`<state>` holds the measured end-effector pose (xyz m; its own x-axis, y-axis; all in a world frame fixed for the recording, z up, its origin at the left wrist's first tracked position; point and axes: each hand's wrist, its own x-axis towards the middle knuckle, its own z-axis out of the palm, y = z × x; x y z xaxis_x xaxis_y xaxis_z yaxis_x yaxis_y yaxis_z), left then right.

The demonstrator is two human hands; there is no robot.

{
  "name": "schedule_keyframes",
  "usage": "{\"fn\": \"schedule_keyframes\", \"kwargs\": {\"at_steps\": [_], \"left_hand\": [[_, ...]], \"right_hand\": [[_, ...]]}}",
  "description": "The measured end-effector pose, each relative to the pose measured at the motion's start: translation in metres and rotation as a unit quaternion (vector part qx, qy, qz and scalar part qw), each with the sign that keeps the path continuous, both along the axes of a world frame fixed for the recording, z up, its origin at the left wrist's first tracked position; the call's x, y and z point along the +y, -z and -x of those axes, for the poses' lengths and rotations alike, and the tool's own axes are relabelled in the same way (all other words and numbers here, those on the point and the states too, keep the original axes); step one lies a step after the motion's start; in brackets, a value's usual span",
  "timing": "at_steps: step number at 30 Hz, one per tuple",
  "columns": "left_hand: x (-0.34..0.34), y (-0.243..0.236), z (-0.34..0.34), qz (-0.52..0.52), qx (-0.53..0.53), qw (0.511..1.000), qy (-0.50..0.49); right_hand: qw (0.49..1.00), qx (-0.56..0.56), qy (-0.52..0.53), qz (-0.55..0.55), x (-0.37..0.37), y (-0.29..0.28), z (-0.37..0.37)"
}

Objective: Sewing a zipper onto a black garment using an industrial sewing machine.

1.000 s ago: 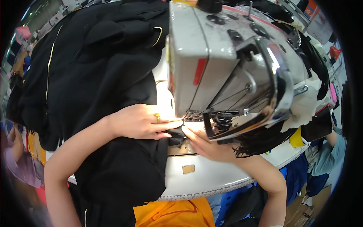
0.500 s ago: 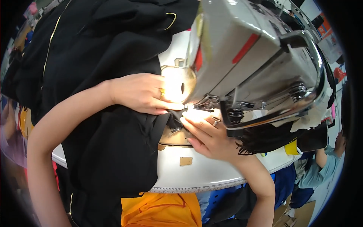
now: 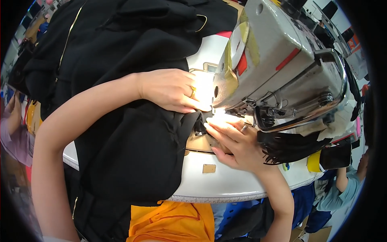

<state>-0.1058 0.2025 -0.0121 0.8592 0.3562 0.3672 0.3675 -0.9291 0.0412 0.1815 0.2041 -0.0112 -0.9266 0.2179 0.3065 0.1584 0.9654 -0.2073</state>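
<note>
A black garment (image 3: 129, 157) with gold zips covers the left half of the white sewing table (image 3: 217, 179). My left hand (image 3: 171, 90) lies palm down on it, fingers extended and pressing the cloth beside the lit needle area, a gold ring on one finger. My right hand (image 3: 238, 143), also ringed, rests with fingertips on a narrow folded black piece just below the presser foot, its fingers stretched out over the metal plate (image 3: 193, 143). The grey sewing machine (image 3: 270, 48) rises above both hands; glare hides part of the stitching point.
A yellow tape roll (image 3: 314, 161) and dark phone-like object (image 3: 337, 156) sit at the right. Orange cloth (image 3: 169, 222) and blue garments (image 3: 298, 205) lie below the table edge. A person in purple (image 3: 16, 133) is at far left, another in teal (image 3: 344, 185) at far right.
The view has shifted, putting the machine further right and higher. My left hand has moved upward in view with the cloth; my right fingers remain by the presser foot, slightly more spread.
</note>
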Motion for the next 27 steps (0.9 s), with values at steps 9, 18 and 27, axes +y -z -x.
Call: {"fn": "schedule_keyframes", "kwargs": {"at_steps": [9, 18, 27], "left_hand": [[0.002, -0.001, 0.001, 0.004, 0.021, 1.0, -0.009], [-0.001, -0.008, -0.001, 0.016, 0.05, 0.998, -0.026], [-0.047, 0.0, -0.01, -0.011, 0.017, 0.999, -0.05]], "right_hand": [[0.998, 0.022, 0.007, -0.066, -0.003, 0.003, 0.003], [0.994, 0.024, 0.031, -0.1, -0.006, 0.003, 0.002], [0.994, 0.029, -0.037, -0.099, -0.015, 0.006, -0.001]]}}
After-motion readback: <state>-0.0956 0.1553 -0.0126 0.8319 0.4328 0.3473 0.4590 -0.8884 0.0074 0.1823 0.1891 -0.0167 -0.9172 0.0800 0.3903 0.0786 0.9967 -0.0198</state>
